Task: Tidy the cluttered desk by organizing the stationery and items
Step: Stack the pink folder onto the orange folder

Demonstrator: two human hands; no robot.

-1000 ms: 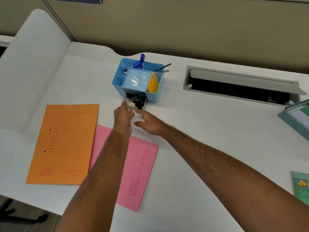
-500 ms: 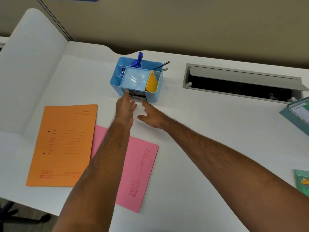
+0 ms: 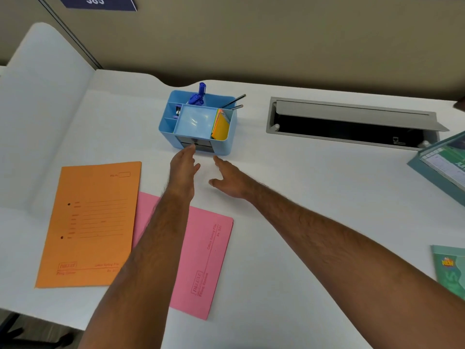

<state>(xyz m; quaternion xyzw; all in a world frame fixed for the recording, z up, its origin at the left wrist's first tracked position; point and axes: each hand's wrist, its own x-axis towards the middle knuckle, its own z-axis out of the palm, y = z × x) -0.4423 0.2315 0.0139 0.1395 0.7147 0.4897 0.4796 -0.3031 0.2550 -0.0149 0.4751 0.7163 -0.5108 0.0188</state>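
Note:
A blue desk organizer (image 3: 226, 144) stands at the back middle of the white desk (image 3: 302, 197). It holds blue markers (image 3: 198, 95), two dark pens (image 3: 234, 102) and orange sticky notes (image 3: 221, 127). Its small front drawer (image 3: 195, 144) is pushed in. My left hand (image 3: 183, 167) reaches forward with straight fingers, the fingertips touching the drawer front. My right hand (image 3: 229, 178) hovers open just in front of the organizer and holds nothing. An orange file folder (image 3: 90, 222) lies at the left, partly over a pink folder (image 3: 203, 258).
A grey cable hatch (image 3: 352, 122) with its lid raised is sunk into the desk at the right. A teal book (image 3: 442, 167) lies at the right edge, a green booklet (image 3: 450, 270) nearer me. A white partition (image 3: 37, 109) borders the left.
The drawer with binder clips, pulled out a second ago, has been pushed into the organizer by my left hand. My right hand has stayed close beside it.

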